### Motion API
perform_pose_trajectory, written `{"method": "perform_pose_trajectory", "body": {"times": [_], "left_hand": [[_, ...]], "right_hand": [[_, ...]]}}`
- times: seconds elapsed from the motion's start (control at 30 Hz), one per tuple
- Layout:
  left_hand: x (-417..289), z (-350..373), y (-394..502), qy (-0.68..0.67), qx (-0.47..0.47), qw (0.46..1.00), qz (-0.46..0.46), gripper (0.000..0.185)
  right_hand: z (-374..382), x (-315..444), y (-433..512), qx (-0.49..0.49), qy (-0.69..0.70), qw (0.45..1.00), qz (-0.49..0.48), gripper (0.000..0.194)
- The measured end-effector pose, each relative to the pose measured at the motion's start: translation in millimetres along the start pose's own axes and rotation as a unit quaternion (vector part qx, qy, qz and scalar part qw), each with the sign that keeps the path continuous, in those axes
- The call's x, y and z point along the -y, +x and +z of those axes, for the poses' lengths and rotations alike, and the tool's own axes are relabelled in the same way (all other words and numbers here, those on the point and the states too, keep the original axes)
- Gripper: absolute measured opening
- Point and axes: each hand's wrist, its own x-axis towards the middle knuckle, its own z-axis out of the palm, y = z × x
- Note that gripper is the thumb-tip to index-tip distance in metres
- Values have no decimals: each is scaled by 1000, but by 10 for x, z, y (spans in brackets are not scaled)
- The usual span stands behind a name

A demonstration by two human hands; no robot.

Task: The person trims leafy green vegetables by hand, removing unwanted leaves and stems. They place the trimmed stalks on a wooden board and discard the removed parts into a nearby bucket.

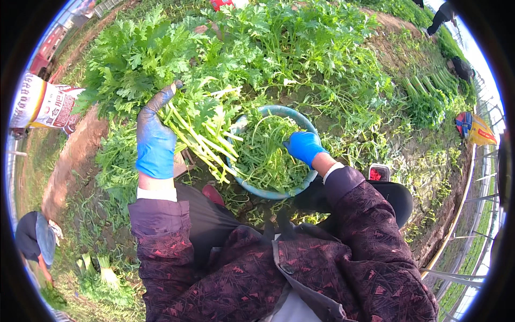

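Note:
My left hand, in a blue glove darkened over the fingers, grips a bunch of leafy greens with lobed leaves. Pale cut stems slant from it down to the right, their ends near a round blue-green basin. Loose leaves and thin stalks fill the basin. Over its right side is my right hand, also blue-gloved, with the fingers curled. Its palm faces away, so anything inside is hidden. One red shoe shows below the stems.
Growing greens stand beyond the basin. A small tub of red pieces sits by my right knee. Tied bundles lie at right and lower left. A printed sack and a bent-over person are at left.

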Motion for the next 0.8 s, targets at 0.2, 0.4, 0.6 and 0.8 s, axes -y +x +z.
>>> {"method": "perform_pose_trajectory", "body": {"times": [0.2, 0.4, 0.6, 0.8], "left_hand": [[55, -61, 35, 9, 0, 1000, 4, 25], [37, -107, 2, -20, 57, 998, 1, 28], [-43, -33, 23, -78, 170, 982, 26, 34], [4, -27, 51, -110, 218, 969, 48, 42]], "right_hand": [[-153, -139, -337, 76, -159, 981, -83, 18], [12, -581, -441, 4, -73, 991, -111, 13], [255, -886, -415, 148, 84, 982, -79, 37], [-256, -854, -607, 10, 194, 980, -52, 44]]}}
